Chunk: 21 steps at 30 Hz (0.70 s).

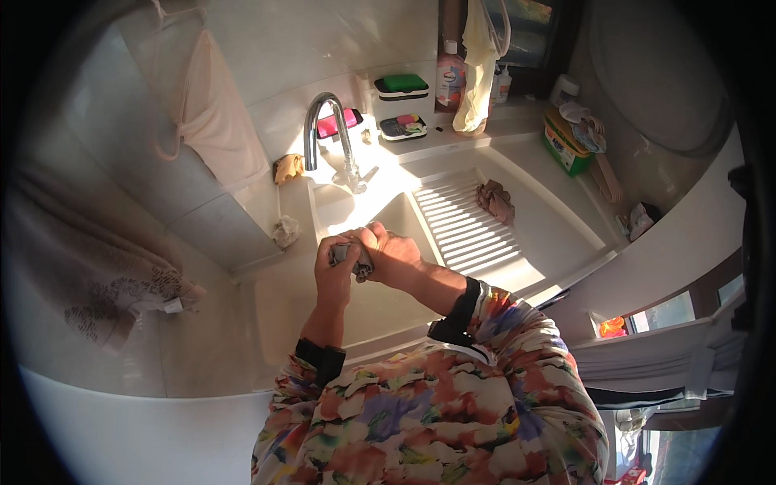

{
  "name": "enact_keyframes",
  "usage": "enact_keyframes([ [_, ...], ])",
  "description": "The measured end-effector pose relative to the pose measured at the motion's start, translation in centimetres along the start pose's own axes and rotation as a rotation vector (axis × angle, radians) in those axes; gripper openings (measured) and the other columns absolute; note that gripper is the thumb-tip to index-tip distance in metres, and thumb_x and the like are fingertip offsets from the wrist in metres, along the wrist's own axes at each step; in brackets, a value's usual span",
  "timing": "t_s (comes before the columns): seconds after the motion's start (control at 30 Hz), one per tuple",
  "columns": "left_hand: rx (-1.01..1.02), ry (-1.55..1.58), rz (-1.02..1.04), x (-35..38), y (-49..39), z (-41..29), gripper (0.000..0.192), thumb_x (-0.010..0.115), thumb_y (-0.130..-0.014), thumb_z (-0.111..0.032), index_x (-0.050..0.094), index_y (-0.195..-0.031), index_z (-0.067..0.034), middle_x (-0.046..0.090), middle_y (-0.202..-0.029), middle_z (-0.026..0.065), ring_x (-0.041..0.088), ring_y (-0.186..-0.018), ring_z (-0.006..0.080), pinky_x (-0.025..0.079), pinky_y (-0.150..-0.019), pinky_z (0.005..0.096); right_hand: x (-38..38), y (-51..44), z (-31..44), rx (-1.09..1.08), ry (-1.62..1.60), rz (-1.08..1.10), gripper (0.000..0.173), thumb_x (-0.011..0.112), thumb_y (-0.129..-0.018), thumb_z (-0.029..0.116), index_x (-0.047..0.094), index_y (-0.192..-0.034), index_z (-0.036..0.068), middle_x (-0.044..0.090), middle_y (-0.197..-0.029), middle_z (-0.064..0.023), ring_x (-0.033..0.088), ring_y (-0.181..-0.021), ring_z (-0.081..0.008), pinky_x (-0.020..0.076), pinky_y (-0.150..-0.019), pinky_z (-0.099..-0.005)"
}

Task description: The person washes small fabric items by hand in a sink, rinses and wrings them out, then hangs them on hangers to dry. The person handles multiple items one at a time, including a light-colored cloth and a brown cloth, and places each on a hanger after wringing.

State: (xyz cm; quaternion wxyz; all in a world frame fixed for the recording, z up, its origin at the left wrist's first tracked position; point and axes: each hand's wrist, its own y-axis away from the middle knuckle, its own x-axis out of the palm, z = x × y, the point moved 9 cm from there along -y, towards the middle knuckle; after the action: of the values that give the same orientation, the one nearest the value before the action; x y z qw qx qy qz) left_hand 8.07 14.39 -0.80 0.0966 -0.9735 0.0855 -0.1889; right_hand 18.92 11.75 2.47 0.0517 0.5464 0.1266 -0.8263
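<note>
Both of my hands grip a bunched grey cloth [362, 267] above the basin of a white laundry sink [388, 309]. My left hand [332, 260] wraps around one side of it, thumb across the folds. Pressed close beside it, my right hand [391, 247] closes on the other side, and its fingers hide part of the cloth. The chrome faucet [327, 133] arches beyond my hands; no stream of water shows. On the ribbed washboard [464, 224] to the right lies a crumpled brownish-pink cloth [496, 202].
Soap dishes hold a green bar [405, 82] and a pink bar [337, 123] behind the faucet. Crumpled cloths [288, 168] sit on the left ledge. A pink bottle [450, 79] and a green-and-yellow tub [567, 142] stand at the back. Towels [133, 279] hang at left.
</note>
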Motion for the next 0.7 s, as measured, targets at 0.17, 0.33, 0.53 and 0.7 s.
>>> enact_keyframes([
  [0.17,0.092,-0.133,-0.111,-3.1,0.2,-2.3,0.021,0.065,-0.079,0.004,0.052,-0.094,-0.003,0.056,-0.109,0.0110,0.055,-0.096,0.0158,0.046,-0.083,0.0276,3.7,0.2,-4.0,-0.037,-0.914,0.263,0.086,0.070,-0.074,0.031,0.019,-0.141,0.013,0.034,-0.137,-0.0134,0.048,-0.116,-0.0252,0.0396,-0.098,-0.0334],
  [0.33,0.336,-0.508,-0.049,-3.4,0.6,-3.7,0.022,0.066,-0.078,0.002,0.052,-0.094,-0.003,0.057,-0.107,0.0113,0.055,-0.097,0.0172,0.045,-0.084,0.0283,9.2,2.3,-8.1,0.113,0.342,0.448,0.050,0.064,-0.079,0.043,0.057,-0.120,0.015,0.053,-0.124,-0.0103,0.035,-0.129,-0.0327,0.0182,-0.104,-0.0610],
  [0.53,0.237,-0.400,-0.167,-4.7,0.8,-2.7,0.022,0.066,-0.078,0.001,0.052,-0.094,-0.004,0.057,-0.107,0.0113,0.054,-0.099,0.0177,0.044,-0.086,0.0290,-1.1,1.1,0.1,-0.189,0.853,-0.010,0.043,0.049,-0.081,0.016,0.050,-0.122,0.002,0.043,-0.133,-0.0162,0.025,-0.134,-0.0358,0.0118,-0.107,-0.0656],
  [0.7,0.148,-0.301,-0.216,-5.3,1.3,-2.7,0.021,0.065,-0.079,0.002,0.051,-0.095,-0.004,0.055,-0.109,0.0113,0.052,-0.100,0.0177,0.043,-0.087,0.0294,-7.5,1.9,3.6,-0.173,1.117,-0.183,0.042,0.049,-0.078,0.020,0.057,-0.116,0.002,0.048,-0.128,-0.0152,0.031,-0.130,-0.0321,0.0185,-0.109,-0.0558],
])
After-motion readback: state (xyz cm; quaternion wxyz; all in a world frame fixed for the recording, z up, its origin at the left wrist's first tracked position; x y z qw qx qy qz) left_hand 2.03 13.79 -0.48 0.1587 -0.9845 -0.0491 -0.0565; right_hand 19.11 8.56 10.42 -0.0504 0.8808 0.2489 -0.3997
